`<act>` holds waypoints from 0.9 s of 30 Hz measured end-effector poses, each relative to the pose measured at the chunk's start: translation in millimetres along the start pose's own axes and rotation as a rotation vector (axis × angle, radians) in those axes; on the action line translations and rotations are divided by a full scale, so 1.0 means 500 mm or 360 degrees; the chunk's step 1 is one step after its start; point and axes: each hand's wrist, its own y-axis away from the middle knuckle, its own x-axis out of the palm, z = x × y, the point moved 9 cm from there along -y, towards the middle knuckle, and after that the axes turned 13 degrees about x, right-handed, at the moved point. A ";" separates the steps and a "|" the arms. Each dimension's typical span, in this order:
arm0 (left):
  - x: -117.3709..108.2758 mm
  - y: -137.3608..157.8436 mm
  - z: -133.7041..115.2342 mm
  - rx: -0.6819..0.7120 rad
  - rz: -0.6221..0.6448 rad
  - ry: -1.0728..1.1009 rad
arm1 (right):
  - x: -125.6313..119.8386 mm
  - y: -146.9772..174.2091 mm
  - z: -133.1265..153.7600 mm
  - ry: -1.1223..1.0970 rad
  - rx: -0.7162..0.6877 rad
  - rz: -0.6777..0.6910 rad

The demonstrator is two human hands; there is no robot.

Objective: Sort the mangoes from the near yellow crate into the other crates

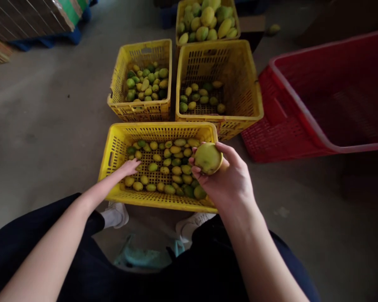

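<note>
Close to the camera, my right hand [229,180] has its fingers and thumb wrapped round a yellow-green lemon [208,158], held above the right side of a low yellow crate [159,202]. My left hand [130,167] reaches into the left part of the same crate, its fingers stretched out over the fruit. Beneath those fingertips a lemon is partly hidden, and I cannot tell whether they touch it. Many yellow and green lemons [177,170] lie on the slotted crate floor, more densely toward the right.
Behind stand a yellow crate [138,107] of small lemons, a taller yellow crate [255,79] with fewer, and another yellow crate [178,29] heaped with larger fruit. A big red crate [279,115] is at right. A light-blue stool [145,256] sits below me. Blue pallets [74,37] edge the back left.
</note>
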 end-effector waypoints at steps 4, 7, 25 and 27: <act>-0.110 0.038 -0.060 -0.0051 -0.0448 0.0854 | 0.025 -0.013 -0.008 0.0067 -0.0021 0.0066; -0.202 0.118 -0.173 0.0205 -0.0557 0.1719 | 0.054 -0.010 -0.025 0.0094 0.0020 0.0092; -0.183 0.220 -0.240 0.0072 -0.1195 0.2648 | 0.093 0.010 -0.153 0.0356 0.0072 0.0090; -0.183 0.210 -0.264 0.0198 -0.1141 0.2493 | 0.118 0.006 -0.146 0.0338 0.0010 0.0125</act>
